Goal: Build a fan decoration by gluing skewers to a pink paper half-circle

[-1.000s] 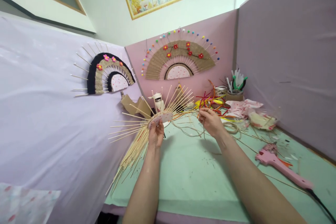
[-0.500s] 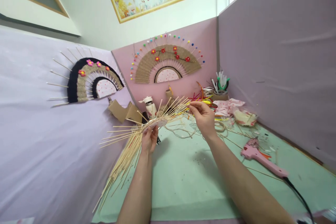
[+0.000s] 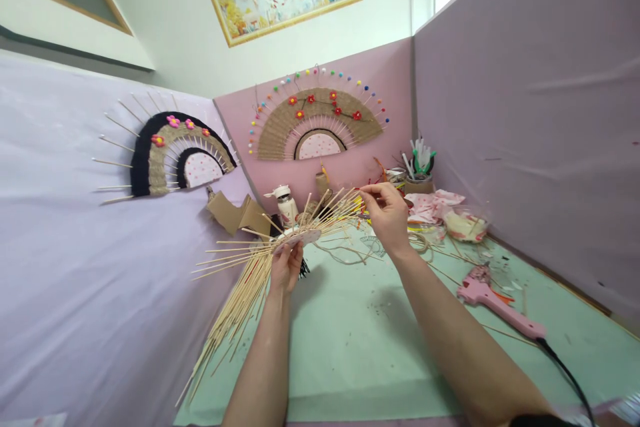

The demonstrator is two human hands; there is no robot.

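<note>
My left hand (image 3: 286, 269) is closed on a pale spotted disc (image 3: 306, 238), thumb and fingers gripping its near edge, above the table. Thin wooden sticks (image 3: 216, 252) fan out from the disc to the left, back and right. At the right side of the fan, my right hand (image 3: 389, 219) pinches thumb and fingertips together at the tip of one stick. The fingers partly hide that tip. A loose bundle of similar sticks (image 3: 227, 327) lies below and left of my left hand. A strand of twine (image 3: 345, 259) rests on the table beneath the fan.
On the right lies a pink glue gun (image 3: 503, 307) with a black cord. Spotted cloth (image 3: 434, 205), a jar with green-handled pliers (image 3: 423, 161), a white bottle (image 3: 286, 203) and bent cardboard (image 3: 235, 213) stand along the back. Two finished woven fans (image 3: 273, 130) hang on the partitions.
My right hand has risen slightly, its fingertips still at the right end of the fan. The disc in my left hand has shifted slightly to the right.
</note>
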